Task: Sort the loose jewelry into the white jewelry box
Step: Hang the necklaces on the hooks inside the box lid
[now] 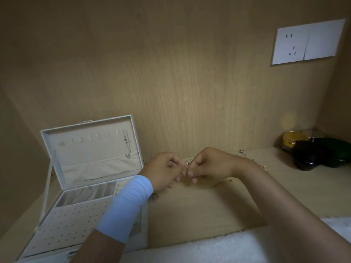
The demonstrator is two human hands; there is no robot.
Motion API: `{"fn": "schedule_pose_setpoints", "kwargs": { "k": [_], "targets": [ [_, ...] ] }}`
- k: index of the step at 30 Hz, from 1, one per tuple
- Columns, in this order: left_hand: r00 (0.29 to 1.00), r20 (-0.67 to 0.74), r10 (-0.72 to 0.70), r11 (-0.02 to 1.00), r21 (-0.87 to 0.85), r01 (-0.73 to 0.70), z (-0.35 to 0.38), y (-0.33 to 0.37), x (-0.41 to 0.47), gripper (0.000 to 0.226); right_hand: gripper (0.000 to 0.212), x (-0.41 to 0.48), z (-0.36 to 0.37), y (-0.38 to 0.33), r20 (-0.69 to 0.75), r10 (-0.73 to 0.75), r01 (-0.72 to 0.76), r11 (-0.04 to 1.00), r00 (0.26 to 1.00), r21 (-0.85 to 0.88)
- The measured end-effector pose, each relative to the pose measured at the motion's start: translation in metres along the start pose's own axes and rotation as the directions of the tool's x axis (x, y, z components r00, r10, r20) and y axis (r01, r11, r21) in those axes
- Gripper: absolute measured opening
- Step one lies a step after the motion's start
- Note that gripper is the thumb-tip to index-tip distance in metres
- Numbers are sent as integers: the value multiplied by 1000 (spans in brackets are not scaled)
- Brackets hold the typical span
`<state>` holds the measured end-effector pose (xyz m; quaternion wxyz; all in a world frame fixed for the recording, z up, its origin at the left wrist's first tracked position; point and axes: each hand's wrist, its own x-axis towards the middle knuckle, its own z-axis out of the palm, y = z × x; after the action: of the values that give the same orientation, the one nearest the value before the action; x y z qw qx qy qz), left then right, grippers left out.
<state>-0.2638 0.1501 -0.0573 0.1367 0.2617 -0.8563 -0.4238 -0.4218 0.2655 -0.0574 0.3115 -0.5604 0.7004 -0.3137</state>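
Beside box (135, 143) edge, left hand (163, 171) and right hand (209, 166) pinch probable earring (185, 168).

I'm looking into a home dresser nook: pale wood-grain back panel (171, 82), white double wall socket (307, 42), dark glossy jars (313, 152) below it.

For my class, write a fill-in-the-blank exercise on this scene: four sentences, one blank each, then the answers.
1. The white jewelry box stands with its lid ____.
2. The small piece of jewelry is pinched by ____ hands, the left hand and the right hand.
3. A chain hangs inside the box's ____.
4. The wall socket is on the ____ side of the view.

Answers: open; both; lid; right.
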Motion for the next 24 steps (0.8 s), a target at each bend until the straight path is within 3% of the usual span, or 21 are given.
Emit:
{"fn": "schedule_pose_setpoints", "kwargs": {
  "k": [5, 14, 24],
  "targets": [
    [999, -11, 38, 956, -290, -39, -29, 2, -18, 7, 14, -8, 0, -28, -51, -74, 81, 984, 996, 161],
    [988, -32, 152, 798, -586, -141, -92, -3, -35, 14, 16, 11, 24, -89, -141, -207, 246, 892, 968, 378],
    [945, -250, 210, 493, -808, -323, -158, -9, -48, 14, 18, 53, 48, -170, -147, -311, 342, 794, 939, 502]
  ]
}}
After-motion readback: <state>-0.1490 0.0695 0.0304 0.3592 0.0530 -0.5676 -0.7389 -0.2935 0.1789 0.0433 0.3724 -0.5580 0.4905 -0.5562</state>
